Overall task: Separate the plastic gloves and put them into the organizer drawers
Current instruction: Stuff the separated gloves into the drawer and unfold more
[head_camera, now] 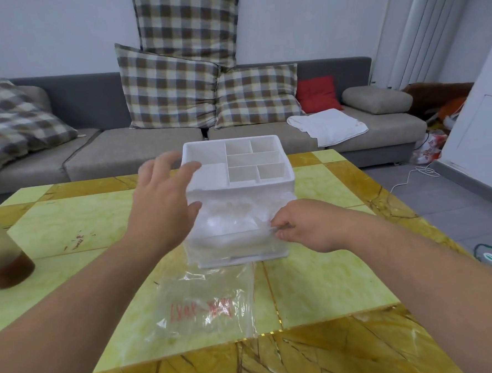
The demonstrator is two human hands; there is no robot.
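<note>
I am holding my left hand [164, 197] with fingers spread and relaxed, gripping nothing, at the upper left corner of the white organizer [230, 141] in the middle of the frame. My right hand [302, 226] is pinching a thin edge of the plastic gloves [229, 219], which are lying crumpled in the pulled-out drawer [233, 236] just below the organizer's divided top. To do this well, I judge I should be bracing the organizer with the left hand while tucking the film down past the drawer's front rim, since anything draped over that rim will likely be jamming the drawer when it closes. An emptied-looking clear bag [206, 304] with red print is lying at lower centre.

All this is sitting on a glossy yellow-green table [68, 226] with brown marbled borders; a bottle [1, 253] is standing at the left edge. Behind, a grey sofa [107, 154] is carrying plaid cushions [169, 90], a red cushion [317, 94] and a white towel [330, 126].
</note>
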